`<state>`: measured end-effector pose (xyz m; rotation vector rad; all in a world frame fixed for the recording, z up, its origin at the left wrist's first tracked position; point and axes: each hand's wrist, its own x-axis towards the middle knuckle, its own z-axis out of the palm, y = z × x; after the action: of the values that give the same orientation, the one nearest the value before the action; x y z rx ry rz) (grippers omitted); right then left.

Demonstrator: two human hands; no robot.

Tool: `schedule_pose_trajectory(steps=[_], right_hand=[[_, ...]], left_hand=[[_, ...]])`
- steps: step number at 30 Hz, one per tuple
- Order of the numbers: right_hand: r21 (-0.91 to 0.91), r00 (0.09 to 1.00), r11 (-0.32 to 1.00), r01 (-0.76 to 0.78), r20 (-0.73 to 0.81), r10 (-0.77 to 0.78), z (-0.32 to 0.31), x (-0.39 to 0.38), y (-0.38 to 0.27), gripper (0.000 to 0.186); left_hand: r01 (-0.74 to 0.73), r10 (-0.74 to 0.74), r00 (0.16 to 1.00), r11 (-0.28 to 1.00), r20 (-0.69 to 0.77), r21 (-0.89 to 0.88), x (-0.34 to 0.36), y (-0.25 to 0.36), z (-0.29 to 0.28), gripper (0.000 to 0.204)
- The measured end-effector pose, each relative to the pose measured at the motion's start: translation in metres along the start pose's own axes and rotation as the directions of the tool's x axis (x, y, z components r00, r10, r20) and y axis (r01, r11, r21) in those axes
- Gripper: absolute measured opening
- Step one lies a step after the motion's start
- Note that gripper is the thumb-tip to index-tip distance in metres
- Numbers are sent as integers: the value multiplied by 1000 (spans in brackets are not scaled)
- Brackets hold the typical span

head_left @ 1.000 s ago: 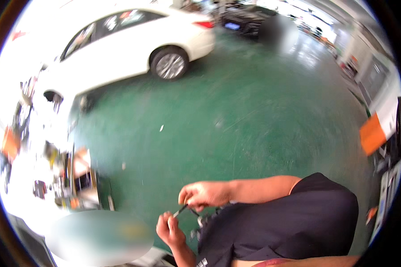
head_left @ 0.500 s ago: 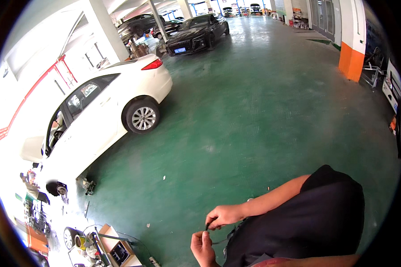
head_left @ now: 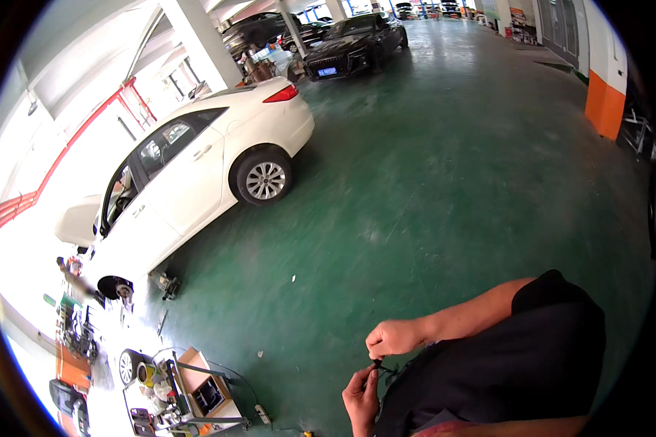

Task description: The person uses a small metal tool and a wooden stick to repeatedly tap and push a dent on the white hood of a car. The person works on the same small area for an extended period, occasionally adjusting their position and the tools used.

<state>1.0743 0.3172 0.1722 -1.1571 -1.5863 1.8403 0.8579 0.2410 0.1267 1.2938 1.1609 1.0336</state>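
A small black piece (head_left: 377, 362) sits between my two hands, with a thin dark strand trailing from it toward my dark shirt (head_left: 488, 357). I cannot make out what kind of thing it is. My right hand (head_left: 395, 339), the upper one, is closed with its fingers curled down onto the top of the piece. Just below, my left hand (head_left: 362, 397) pinches its lower end between thumb and fingers. Both hands are held in front of my body, above the green floor (head_left: 386, 233).
A white car (head_left: 189, 160) with an open front door stands at left, its front wheel off. A tool cart (head_left: 219, 421) with an open cardboard box (head_left: 194, 360) is at lower left. Farther off are a black car (head_left: 357, 47) and an orange-and-white pillar (head_left: 605, 102).
The view has swung left, so the cars and cart appear farther right. My right fingers have curled over, and both hands still hold the small black piece close together.
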Motion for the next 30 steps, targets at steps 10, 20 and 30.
schedule_pose_trajectory(steps=[10, 20, 30], right_hand=[[449, 986, 887, -112, 162, 42, 26, 39, 55, 19], [583, 984, 809, -75, 173, -33, 58, 36, 38, 16], [-121, 929, 970, 212, 334, -161, 72, 70, -1, 23]], left_hand=[[-58, 33, 957, 995, -290, -77, -10, 8, -35, 12], [-127, 43, 959, 949, -281, -289, -40, 10, -47, 19], [-149, -77, 881, 892, -468, -426, -82, 12, -52, 13]])
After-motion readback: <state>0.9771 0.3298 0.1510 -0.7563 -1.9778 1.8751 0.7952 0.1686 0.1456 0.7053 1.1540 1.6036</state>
